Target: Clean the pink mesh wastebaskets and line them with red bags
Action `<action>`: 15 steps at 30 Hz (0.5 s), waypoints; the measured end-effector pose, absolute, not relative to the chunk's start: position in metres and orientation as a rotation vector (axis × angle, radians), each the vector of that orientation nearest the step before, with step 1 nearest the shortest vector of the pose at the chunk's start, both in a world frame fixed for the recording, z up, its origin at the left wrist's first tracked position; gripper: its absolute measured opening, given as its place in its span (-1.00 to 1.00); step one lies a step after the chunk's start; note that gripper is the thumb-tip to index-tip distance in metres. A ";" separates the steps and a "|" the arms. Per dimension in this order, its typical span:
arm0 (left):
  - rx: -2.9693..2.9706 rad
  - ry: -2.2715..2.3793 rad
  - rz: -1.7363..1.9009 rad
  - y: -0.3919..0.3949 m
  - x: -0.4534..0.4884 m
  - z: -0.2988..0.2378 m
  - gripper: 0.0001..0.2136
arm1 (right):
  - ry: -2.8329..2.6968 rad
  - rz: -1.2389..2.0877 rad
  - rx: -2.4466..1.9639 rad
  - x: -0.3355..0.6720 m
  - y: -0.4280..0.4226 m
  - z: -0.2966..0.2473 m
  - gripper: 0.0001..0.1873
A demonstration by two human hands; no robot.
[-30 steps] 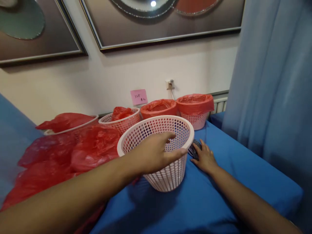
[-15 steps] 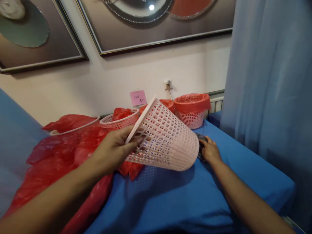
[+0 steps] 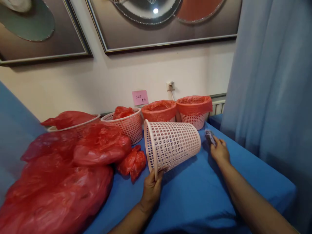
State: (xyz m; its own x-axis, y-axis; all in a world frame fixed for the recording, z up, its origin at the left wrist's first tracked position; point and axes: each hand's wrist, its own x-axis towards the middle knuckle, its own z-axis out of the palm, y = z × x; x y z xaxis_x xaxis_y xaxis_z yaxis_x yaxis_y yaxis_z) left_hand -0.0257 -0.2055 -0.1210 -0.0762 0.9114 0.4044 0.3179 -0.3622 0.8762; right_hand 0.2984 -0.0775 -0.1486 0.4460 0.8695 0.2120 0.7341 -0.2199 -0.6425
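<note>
Working from afar through the head camera, I have my left hand (image 3: 151, 189) clamped on the rim of a pale pink basket (image 3: 177, 143), fingers and thumb on either side of its lower edge. The perforated basket lies tipped on its side in front of me, mouth to the left and base to the right, over a blue cloth (image 3: 192, 198); whether its underside touches the cloth, I cannot tell. To the right, just beside the base, my right hand (image 3: 220, 152) is closed on a small dark item (image 3: 210, 136), too blurred for me to name. At left, a heap of red plastic bags (image 3: 60, 195) spreads toward me, and a crumpled red bundle (image 3: 133, 162) sits between it and the basket's mouth. Behind, near the wall, I see a white-rimmed basket (image 3: 131, 126) with red plastic inside, then a middle basket (image 3: 159, 112) and a right-hand basket (image 3: 194, 109), both with red liners folded over their rims. A pink note (image 3: 140, 97) hangs above them, and a blue curtain (image 3: 265, 84) frames the right side.
</note>
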 end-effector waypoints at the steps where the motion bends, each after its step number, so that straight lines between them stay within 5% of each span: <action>1: 1.686 1.321 1.443 -0.203 -0.026 -0.127 -0.65 | -1.280 0.203 -1.966 0.299 -0.081 -0.143 -0.37; 6: 1.727 1.343 1.314 -0.197 -0.029 -0.129 -0.75 | -1.227 -0.088 -1.250 0.254 -0.117 -0.100 -0.46; 12: 1.586 1.197 1.316 -0.188 -0.016 -0.050 -0.33 | -1.611 -0.168 -0.840 0.165 -0.163 -0.051 -0.36; 15: 1.451 1.068 1.371 -0.177 -0.008 -0.022 -0.43 | -1.671 -0.245 -0.764 0.140 -0.167 -0.052 -0.33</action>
State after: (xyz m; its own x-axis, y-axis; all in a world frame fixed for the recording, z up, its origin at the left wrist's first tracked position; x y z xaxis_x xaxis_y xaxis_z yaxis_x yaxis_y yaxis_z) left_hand -0.0083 -0.1771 -0.0220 0.0348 0.9613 0.2734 0.0297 -0.2744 0.9611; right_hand 0.1403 -0.1667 -0.0522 -0.0621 0.3479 0.9355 0.6022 0.7605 -0.2429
